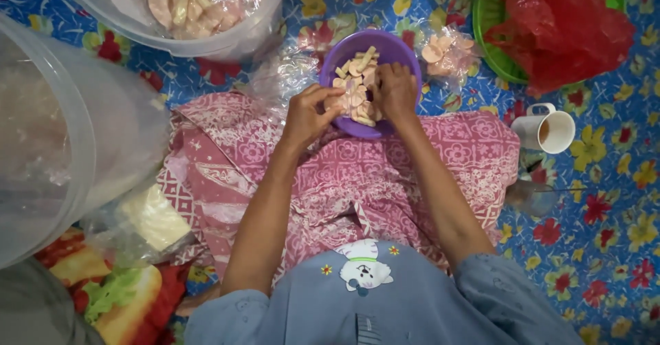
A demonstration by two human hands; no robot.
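A floral floor mat (605, 249), blue with red and yellow blooms, covers the whole frame. At the left edge bulges a big translucent plastic tub (62, 138), and a second clear tub (206, 35) sits at the top left, holding pale pink crackers in a bag. In the middle lies a pink patterned cloth (330, 187) spread over the person's lap. At the upper right a green basket (485, 35) holds a crumpled red plastic bag (564, 28).

Just above centre, a purple bowl (395, 49) rests at the far edge of the cloth, filled with pale cracker pieces (357, 66). Both hands are at this bowl. The left hand (309, 114) has its fingers curled at the bowl's near rim, pinching a few pieces. The right hand (395, 90) is bent down into the bowl, fingers closed over the pieces; exactly what it grips I cannot tell.

A small clear bag of crackers (447, 52) lies just right of the bowl, and a white mug (550, 130) lies tipped on its side at the right.
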